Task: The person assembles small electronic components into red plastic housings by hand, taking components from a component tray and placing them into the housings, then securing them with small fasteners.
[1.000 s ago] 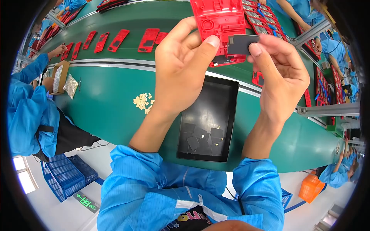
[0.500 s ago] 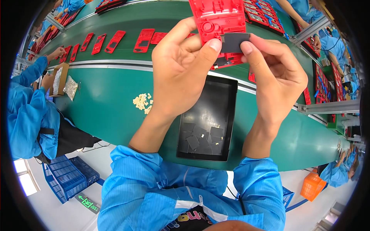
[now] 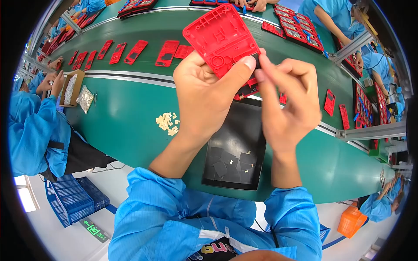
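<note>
A red plastic housing (image 3: 221,39) with moulded ribs and a round socket is held tilted in my left hand (image 3: 201,98), whose thumb presses on its inner face. At the housing's right edge, my right hand (image 3: 291,102) pinches a small black rectangular pad (image 3: 257,61) between thumb and forefinger. The pad touches the housing beside my left thumb; most of it is covered by fingers. Below my hands lies a black tray (image 3: 237,124) with several dark flat pads (image 3: 220,168) and a few tiny pale bits in it.
Cream-coloured small pieces (image 3: 166,122) lie heaped on the green table (image 3: 126,102), left of the tray. More red housings (image 3: 166,53) rest on the belt (image 3: 148,71) beyond a metal rail. A co-worker (image 3: 37,126) sits at left, near a cardboard box (image 3: 73,89). A metal post (image 3: 370,131) stands right.
The housing has turned, its top swinging left, and come lower. My right hand has moved left, bringing the black pad in against the housing, where fingers now cover most of it.
</note>
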Tool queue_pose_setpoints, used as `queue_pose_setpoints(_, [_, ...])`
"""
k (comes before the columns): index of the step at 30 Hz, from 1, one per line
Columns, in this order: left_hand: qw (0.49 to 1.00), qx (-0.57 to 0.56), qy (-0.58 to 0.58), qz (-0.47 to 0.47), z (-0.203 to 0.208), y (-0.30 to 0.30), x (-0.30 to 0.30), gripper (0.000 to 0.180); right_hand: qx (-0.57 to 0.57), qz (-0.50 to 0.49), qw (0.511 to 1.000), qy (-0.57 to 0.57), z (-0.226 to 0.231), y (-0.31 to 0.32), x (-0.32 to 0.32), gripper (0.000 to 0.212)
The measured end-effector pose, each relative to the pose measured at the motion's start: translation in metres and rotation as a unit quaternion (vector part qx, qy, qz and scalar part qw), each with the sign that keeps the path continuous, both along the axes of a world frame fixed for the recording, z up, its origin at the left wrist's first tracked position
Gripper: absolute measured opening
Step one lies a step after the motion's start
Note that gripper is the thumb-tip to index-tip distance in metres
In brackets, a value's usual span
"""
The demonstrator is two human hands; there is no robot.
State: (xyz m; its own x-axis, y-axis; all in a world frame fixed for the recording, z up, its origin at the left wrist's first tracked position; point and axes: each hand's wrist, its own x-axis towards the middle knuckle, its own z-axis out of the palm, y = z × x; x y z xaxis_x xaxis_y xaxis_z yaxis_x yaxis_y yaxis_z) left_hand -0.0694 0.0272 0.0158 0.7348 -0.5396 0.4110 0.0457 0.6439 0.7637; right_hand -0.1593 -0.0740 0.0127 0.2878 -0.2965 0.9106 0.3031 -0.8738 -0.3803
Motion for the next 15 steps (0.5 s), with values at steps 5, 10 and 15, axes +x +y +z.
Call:
queue_pose_setpoints(5, [1.0,-0.019,0.004,0.013,0.009,0.001,-0.004,0.022,0.299,0.186,0.934,0.065,0.012,-0.001,-0.005,0.009])
queue_pose_setpoints(10, [1.0,-0.011,0.015,0.001,0.006,0.002,-0.005,0.021,0.211,0.187,0.957,0.071,0.009,-0.004,0.0,0.005])
queue_pose_setpoints(15, [0.999,-0.009,0.03,-0.007,0.002,-0.001,0.001,0.021,0.181,0.179,0.966,0.035,0.002,-0.001,0.01,0.008])
